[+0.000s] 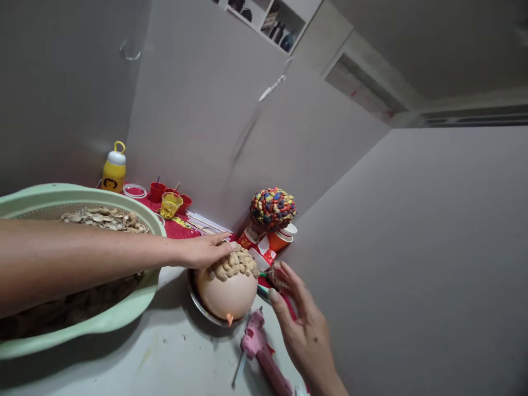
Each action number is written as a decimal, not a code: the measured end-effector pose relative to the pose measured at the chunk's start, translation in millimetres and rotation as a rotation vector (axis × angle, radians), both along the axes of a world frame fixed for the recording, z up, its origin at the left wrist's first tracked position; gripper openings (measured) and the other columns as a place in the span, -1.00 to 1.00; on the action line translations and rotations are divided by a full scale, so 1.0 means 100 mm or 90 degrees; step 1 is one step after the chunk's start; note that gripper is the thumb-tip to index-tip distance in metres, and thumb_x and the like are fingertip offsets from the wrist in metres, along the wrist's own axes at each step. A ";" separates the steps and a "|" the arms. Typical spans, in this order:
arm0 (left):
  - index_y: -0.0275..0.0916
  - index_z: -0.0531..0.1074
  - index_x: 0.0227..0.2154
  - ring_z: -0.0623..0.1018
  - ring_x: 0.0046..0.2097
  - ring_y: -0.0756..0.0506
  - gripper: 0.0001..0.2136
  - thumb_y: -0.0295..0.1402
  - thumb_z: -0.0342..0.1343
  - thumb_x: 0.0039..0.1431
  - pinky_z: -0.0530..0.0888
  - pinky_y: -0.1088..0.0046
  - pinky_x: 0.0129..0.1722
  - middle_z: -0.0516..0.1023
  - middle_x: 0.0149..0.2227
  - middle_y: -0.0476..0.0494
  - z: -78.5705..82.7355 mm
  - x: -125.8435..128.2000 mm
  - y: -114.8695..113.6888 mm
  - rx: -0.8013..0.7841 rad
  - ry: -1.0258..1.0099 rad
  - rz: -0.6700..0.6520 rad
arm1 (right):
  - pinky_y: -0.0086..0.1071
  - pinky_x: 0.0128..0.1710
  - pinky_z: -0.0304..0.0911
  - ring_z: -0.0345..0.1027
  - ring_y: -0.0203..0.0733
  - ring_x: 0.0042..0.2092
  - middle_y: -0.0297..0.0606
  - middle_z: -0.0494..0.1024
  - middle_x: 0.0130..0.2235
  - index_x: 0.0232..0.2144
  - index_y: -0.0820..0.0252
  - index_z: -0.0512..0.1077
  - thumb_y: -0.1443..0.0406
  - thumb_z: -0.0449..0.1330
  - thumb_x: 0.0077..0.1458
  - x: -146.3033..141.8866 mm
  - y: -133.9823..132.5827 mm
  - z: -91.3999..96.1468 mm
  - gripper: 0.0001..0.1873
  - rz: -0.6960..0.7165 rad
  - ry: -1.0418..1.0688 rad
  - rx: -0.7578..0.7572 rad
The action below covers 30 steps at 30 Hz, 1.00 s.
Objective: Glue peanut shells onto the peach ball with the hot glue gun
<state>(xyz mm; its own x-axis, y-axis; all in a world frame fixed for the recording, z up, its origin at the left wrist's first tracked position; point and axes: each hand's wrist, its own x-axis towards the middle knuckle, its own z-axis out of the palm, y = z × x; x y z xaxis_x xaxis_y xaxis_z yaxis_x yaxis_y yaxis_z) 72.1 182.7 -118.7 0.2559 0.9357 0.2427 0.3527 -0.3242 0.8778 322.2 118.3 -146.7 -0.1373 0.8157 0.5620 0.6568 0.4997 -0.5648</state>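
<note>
A pale balloon (229, 297) with an orange knot rests in a round metal bowl (198, 301). Rows of peanut shells (236, 264) cover its upper part. My left hand (207, 250) reaches across from the left and holds the balloon at its shell-covered top; some fingers are hidden behind it. To the right of the balloon, my right hand (299, 311) is raised with thumb and fingers apart. Something brownish shows behind its fingertips, too unclear to name. Between the bowl and this hand, a pink glue gun (262, 346) lies on the white table (165, 352).
A green basket (153, 297) of peanut shells stands at the left under my forearm. Behind are a yellow bottle (113, 173), red cups (157, 192), a yellow cup (170, 205) and a multicoloured ball (273, 209) above paper cups (280, 240). Grey walls (185, 110) rise close behind.
</note>
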 end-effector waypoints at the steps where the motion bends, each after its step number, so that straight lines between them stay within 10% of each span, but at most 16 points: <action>1: -0.29 0.41 0.07 0.38 0.22 -0.26 -0.36 0.08 0.05 0.05 0.33 0.24 0.17 0.42 0.17 -0.29 0.05 -0.01 -0.02 -0.017 0.011 0.001 | 0.09 0.12 0.19 0.27 0.09 0.17 -0.09 0.36 0.19 0.26 -0.02 0.15 0.06 0.15 0.20 0.01 0.03 -0.06 -0.38 -0.009 0.021 -0.042; 10: -0.33 0.16 0.26 0.12 0.35 -0.28 -0.29 0.10 -0.13 0.20 0.09 0.11 0.30 0.14 0.33 -0.33 0.38 0.06 -0.66 -0.058 0.024 0.086 | 0.08 0.27 -0.07 0.02 0.14 0.31 -0.06 0.15 0.32 0.33 0.13 0.02 -0.17 0.09 0.09 -0.17 0.17 -0.30 -0.09 -0.017 0.153 -0.165; 17: -0.27 -0.10 0.35 -0.10 0.41 -0.19 -0.27 0.08 -0.20 0.25 -0.11 0.10 0.35 -0.12 0.41 -0.24 -0.24 0.27 -1.21 -0.017 -0.070 0.150 | -0.05 0.32 -0.17 -0.14 0.00 0.37 -0.18 0.05 0.36 0.35 0.07 -0.05 -0.18 0.04 0.13 -0.20 0.18 -0.42 -0.11 0.004 0.211 -0.179; 22: -0.33 -0.17 0.35 -0.19 0.41 -0.24 -0.18 0.06 -0.06 0.19 -0.15 0.06 0.34 -0.17 0.41 -0.34 -0.61 0.23 -1.14 -0.008 -0.054 0.229 | -0.06 0.32 -0.20 -0.18 -0.02 0.38 -0.19 -0.01 0.38 0.36 0.04 -0.10 -0.20 0.03 0.12 -0.16 0.14 -0.47 -0.09 0.009 0.223 -0.200; 30: -0.34 -0.15 0.33 -0.02 0.38 -0.36 -0.06 0.05 0.14 0.03 0.02 0.05 0.31 -0.08 0.38 -0.50 -0.56 0.32 -0.74 0.010 -0.060 0.276 | -0.09 0.33 -0.25 -0.16 0.05 0.37 -0.04 0.01 0.36 0.34 0.26 0.02 -0.25 0.12 -0.01 -0.17 0.27 -0.33 0.06 0.048 0.218 -0.231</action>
<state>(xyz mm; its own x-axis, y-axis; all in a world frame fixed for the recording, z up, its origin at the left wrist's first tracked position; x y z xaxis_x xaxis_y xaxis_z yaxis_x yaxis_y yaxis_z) 103.8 108.7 -175.0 -0.1828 0.9476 0.2620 0.3774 -0.1784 0.9087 305.3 145.8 -179.8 -0.0611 0.9618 0.2670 0.3729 0.2701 -0.8877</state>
